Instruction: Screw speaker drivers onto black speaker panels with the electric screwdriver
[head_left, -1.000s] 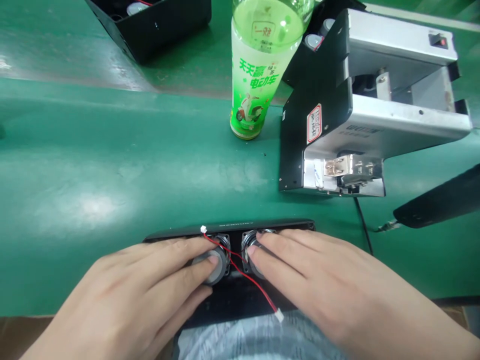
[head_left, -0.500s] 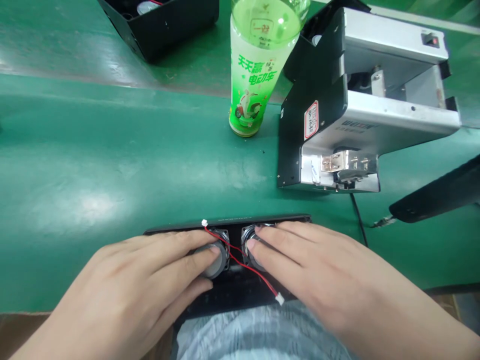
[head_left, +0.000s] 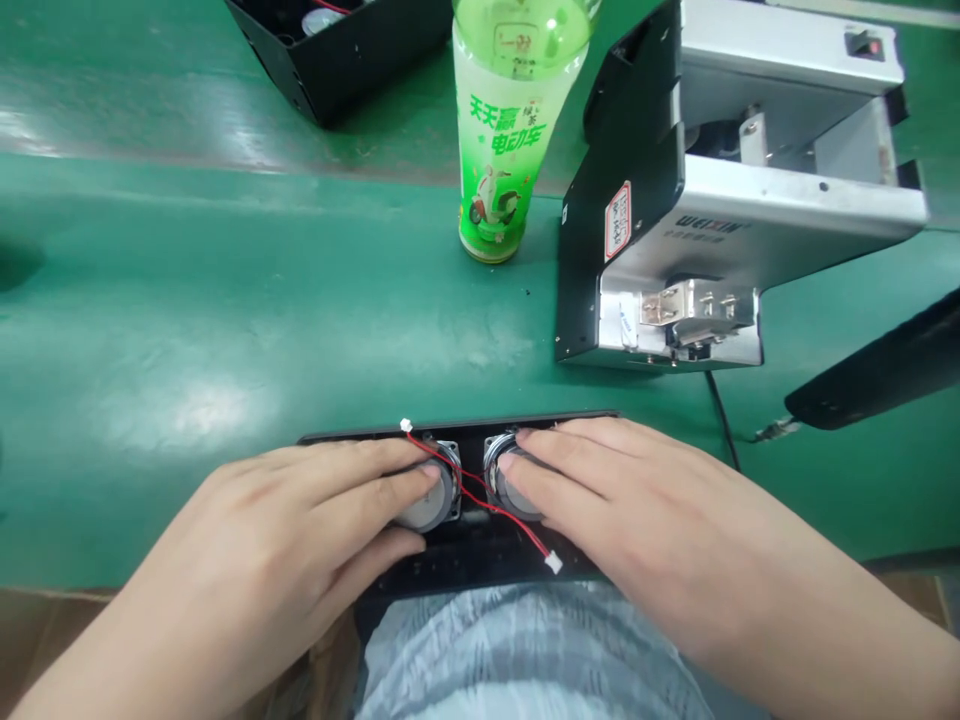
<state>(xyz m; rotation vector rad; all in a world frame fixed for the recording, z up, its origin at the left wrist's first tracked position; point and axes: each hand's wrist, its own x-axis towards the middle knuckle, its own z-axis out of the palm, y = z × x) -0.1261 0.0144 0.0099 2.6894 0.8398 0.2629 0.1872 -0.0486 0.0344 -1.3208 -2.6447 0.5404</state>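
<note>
A long black open housing [head_left: 480, 560] lies at the table's front edge, against my lap, with two small round speakers side by side in it. My left hand [head_left: 300, 530] is closed over the left speaker [head_left: 427, 510], a fingertip on its grey back and the thumb below. My right hand [head_left: 622, 500] is closed over the right speaker [head_left: 517, 495] in the same way, its thumb hidden. Thin red wires [head_left: 491, 508] cross between the speakers, ending in a white connector [head_left: 406, 426] at the upper left and another white plug [head_left: 553, 562] at the lower right.
A green-labelled drink bottle [head_left: 495, 170] stands beyond the housing. Right of it is a silver and black machine [head_left: 787, 210] with a cable. A black-handled tool [head_left: 877, 370] reaches in from the right. Another black housing [head_left: 360, 60] sits at the back of the green table [head_left: 225, 300].
The view has shifted slightly, so the housing and both hands appear a little higher. Each hand stays on its speaker; the wires lie almost the same.
</note>
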